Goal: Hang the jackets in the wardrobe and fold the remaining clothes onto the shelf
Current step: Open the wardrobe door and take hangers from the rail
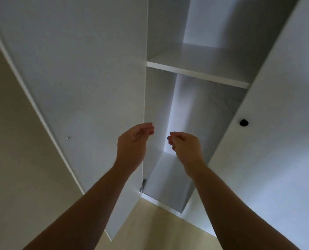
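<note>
White wardrobe, interior dimly lit, shelf across its upper part. Open door to the wardrobe's left; white panel with dark round knob to its right. Beige wall farther left; pale floor below.

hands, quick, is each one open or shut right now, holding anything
Left hand: open, loosely curled, holding nothing.
Right hand: open, loosely curled, holding nothing.

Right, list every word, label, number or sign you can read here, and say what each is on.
None: no text shows anywhere. The wardrobe interior, its shelf, the open left door and the right door with its black knob are plain white, without label, number or sticker.
</note>
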